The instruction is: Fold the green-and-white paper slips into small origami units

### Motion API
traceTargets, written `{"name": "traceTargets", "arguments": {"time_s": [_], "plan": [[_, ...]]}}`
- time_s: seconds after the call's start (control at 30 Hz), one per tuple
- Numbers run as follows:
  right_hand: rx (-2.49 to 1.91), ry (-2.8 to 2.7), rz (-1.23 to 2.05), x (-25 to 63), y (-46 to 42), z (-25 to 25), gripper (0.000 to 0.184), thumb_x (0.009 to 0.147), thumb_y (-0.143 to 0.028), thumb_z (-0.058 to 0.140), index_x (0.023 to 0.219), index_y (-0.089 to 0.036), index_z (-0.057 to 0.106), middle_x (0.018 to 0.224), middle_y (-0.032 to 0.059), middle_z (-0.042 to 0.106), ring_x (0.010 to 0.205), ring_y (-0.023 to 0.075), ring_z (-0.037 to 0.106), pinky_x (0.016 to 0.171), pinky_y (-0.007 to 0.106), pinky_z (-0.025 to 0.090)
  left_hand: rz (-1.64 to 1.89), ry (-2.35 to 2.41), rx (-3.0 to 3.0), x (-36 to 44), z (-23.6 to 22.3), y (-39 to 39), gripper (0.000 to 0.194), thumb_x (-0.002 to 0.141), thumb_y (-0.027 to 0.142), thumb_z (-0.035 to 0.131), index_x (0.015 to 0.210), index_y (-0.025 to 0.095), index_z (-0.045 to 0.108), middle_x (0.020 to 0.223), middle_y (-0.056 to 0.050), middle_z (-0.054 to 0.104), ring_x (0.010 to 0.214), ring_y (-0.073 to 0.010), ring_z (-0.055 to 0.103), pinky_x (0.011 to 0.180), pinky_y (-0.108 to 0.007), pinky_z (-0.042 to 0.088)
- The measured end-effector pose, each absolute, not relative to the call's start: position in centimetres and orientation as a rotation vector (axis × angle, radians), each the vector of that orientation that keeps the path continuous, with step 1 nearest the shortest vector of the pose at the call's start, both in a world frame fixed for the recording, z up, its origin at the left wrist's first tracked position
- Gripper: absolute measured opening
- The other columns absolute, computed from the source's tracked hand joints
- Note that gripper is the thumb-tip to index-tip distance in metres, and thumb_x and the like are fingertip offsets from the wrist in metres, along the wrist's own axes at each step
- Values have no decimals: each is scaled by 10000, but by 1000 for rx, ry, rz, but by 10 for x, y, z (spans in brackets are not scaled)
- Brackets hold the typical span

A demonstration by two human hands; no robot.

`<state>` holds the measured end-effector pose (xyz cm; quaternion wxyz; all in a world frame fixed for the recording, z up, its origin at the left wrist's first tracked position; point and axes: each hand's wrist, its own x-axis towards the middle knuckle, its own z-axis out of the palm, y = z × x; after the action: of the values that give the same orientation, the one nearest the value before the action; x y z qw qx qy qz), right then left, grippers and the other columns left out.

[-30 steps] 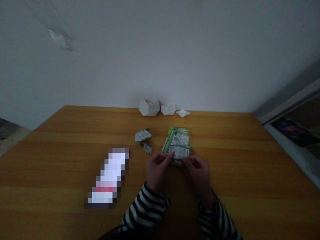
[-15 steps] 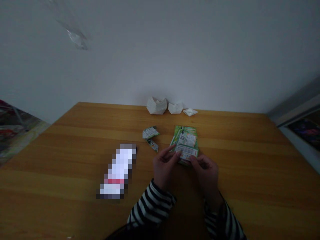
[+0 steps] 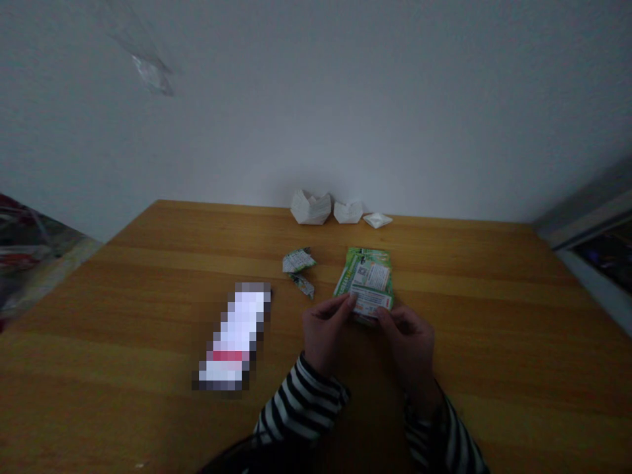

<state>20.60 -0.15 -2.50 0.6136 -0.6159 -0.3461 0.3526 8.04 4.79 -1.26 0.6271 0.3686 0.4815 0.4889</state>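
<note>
A green printed sheet of paper (image 3: 366, 280) lies on the wooden table (image 3: 148, 296) in front of me. My left hand (image 3: 323, 329) pinches its near left corner with the fingers curled. My right hand (image 3: 409, 339) pinches the near right edge in the same way. Both wrists wear black-and-white striped sleeves. Just left of the sheet lie two small folded pieces of the same printed paper (image 3: 299, 262).
Three white folded paper shapes (image 3: 310, 207) stand in a row against the wall at the back of the table. A blurred white oblong (image 3: 234, 336) lies at the left. A grey ledge (image 3: 592, 276) runs along the right side.
The view has shifted so everything sits further right and up than a second ago. My hands keep hold of the near edge of the green sheet, with small finger movements only.
</note>
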Motion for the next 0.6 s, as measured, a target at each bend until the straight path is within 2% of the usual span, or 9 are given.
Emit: {"name": "traceTargets", "arguments": {"time_s": [0.4,0.6], "plan": [[-1438,-750,814,204,-1,-24,285,719,-399,713,581,-165,627,533,-5,642,501,122,563,481,218,458,1214,1200,932,84,-7,44,148,650,256,763,770,171,778,780,-50,772,718,-208,712,682,-306,587],[-1411,-696,877,200,-1,-26,290,720,-391,717,571,-164,614,545,3,650,524,130,580,497,221,467,1279,1240,1037,81,-14,45,122,673,243,749,778,188,779,800,-46,773,741,-204,716,728,-306,580]]}}
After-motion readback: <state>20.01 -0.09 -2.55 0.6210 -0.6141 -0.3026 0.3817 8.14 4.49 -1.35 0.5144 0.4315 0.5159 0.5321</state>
